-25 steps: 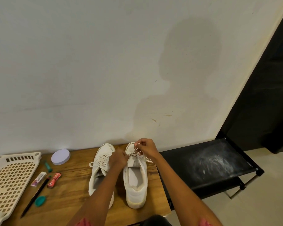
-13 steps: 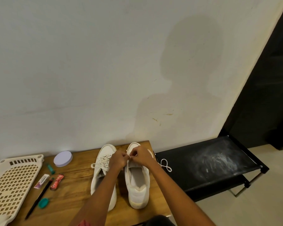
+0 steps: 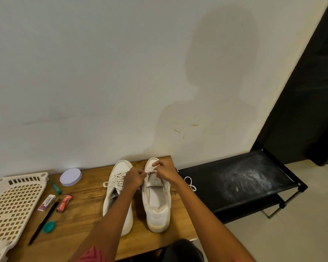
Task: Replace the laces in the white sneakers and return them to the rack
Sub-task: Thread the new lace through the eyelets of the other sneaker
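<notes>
wooden table: right sneaker toe points wallward, lengthwise.

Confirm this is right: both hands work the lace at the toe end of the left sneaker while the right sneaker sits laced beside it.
Swapped. The head view shows the left hand and right hand pinching the lace on the right sneaker; the left sneaker sits laced beside it.

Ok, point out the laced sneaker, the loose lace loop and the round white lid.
laced sneaker point(image 3: 119, 168), head view, toe cap.
loose lace loop point(image 3: 190, 183), head view, strand over the rack.
round white lid point(image 3: 70, 177), head view, top face.
</notes>
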Available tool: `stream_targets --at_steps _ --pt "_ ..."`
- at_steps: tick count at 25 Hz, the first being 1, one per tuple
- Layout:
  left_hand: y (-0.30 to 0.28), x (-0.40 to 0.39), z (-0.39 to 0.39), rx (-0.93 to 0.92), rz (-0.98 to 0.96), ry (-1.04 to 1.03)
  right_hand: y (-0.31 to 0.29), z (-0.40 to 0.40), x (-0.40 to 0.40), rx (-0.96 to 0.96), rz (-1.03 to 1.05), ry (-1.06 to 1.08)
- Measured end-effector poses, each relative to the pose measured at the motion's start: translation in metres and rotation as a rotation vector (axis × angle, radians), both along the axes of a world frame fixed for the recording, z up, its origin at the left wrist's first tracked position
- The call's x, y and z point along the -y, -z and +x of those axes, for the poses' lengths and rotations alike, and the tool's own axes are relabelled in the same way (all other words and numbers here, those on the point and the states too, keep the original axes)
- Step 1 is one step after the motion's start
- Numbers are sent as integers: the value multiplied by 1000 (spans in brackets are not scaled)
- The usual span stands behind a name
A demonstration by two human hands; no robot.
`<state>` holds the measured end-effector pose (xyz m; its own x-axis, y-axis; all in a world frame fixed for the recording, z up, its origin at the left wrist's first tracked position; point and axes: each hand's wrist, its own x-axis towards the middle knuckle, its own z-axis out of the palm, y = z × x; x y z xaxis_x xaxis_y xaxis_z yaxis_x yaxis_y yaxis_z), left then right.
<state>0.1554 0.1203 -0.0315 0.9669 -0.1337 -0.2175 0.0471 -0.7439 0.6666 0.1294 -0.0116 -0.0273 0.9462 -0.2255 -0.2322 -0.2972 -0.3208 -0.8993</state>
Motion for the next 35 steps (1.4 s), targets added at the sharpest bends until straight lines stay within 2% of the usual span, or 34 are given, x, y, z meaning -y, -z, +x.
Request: stream_targets --at_steps 5,7,11,13,16,19,21,23,30,35 --pt "-2 -1 -3 9 0 5 8 0 2 108 -254 -269" --pt "-3 -1 -3 7 -4 7 10 -1 0 151 -325 -313" --pt "-3 -1 -4 -9 -12 9 14 -10 -3 221 -153 -155" --pt "-3 -1 -4 -6 -13 1 15 -9 -4 205 -150 -87" --pt "0 -2 -6 -14 5 -7 11 -8 -10 228 -419 -65" --pt "1 0 -8 -8 -2 -9 4 -7 -19 81 -771 -184" --pt "-3 0 -6 5 -27 -15 3 -4 -25 28 -858 -269" --pt "-3 -1 -6 14 -29 -8 3 -3 -30 17 -872 -315" --pt "-3 -2 -8 26 -26 10 6 -1 -29 9 -808 -271" --pt "1 -2 -5 -32 -65 -7 14 -3 -37 39 -889 -306"
